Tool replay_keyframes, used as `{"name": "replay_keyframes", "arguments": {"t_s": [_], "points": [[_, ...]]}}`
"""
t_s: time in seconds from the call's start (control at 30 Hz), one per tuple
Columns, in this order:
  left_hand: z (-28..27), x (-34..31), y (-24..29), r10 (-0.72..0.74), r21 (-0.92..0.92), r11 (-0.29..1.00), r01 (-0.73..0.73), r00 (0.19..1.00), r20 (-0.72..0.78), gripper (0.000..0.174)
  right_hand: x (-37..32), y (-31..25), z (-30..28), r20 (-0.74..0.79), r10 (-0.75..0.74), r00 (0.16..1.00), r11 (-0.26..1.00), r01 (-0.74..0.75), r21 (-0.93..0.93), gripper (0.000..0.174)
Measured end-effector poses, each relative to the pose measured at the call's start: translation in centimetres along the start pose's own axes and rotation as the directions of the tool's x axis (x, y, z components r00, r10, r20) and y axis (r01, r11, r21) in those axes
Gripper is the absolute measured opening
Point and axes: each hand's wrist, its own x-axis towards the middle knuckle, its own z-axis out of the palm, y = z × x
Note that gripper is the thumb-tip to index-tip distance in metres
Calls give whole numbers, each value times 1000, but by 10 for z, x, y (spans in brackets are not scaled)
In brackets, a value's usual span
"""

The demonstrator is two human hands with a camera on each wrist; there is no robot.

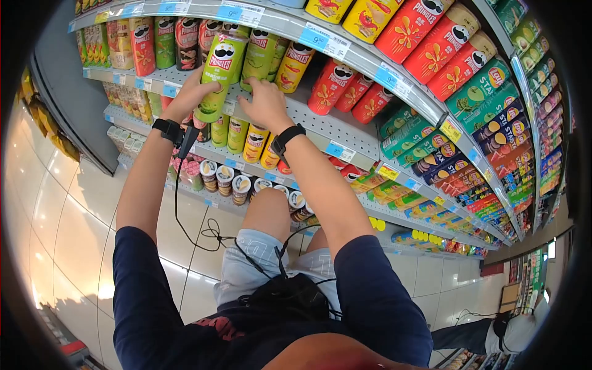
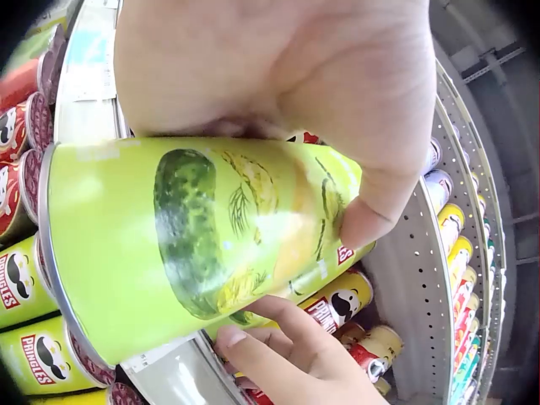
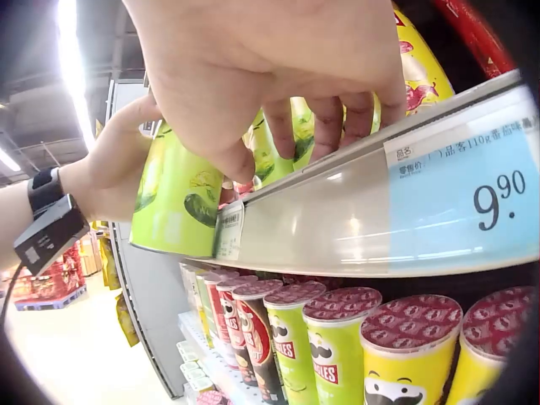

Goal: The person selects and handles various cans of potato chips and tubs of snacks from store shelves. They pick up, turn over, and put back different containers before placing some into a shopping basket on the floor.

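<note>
My left hand (image 1: 196,92) (image 2: 278,67) grips a light green Pringles can (image 1: 223,68) (image 2: 118,245) (image 3: 173,202), fingers behind it and thumb on its side. The can is tilted, held in front of the shelf edge, with a pickle picture on it. Just to its right is my right hand (image 1: 266,103) (image 2: 308,363) (image 3: 278,59), its bent fingers over the shelf edge by the green cans (image 1: 259,55) (image 3: 268,152) standing there. Whether these fingertips touch a can is hard to tell. The right thumb is close to the held can in the right wrist view.
Yellow cans (image 1: 295,65) and red cans (image 1: 331,86) stand right of the green ones. The shelf above has a protruding edge with price labels (image 1: 324,40). Lower shelves hold more cans (image 1: 236,134) (image 3: 337,337). A dark cable (image 1: 177,203) hangs from the left wrist device.
</note>
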Motion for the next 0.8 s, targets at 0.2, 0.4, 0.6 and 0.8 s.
{"name": "replay_keyframes", "arguments": {"t_s": [0.2, 0.4, 0.6, 0.8], "points": [[10, 9, 4, -85, -38, 996, 87, 996, 39, 52, 2, 1, 6, -23, 29, 999, 1000, -29, 0, 48], [14, -13, 4, -92, -80, 992, 94, 995, 34, 49, -4, 6, 10, -32, 48, 998, 995, -51, -91, 50], [8, -13, 15, -11, -126, 992, -8, 989, -144, 51, -37, 19, -1, -50, -67, 997, 990, 72, 118, 44], [23, 5, 26, 23, -71, 996, -44, 962, -273, 49, -133, 32, -76, 104, -188, 977, 862, 113, 495, 34]]}}
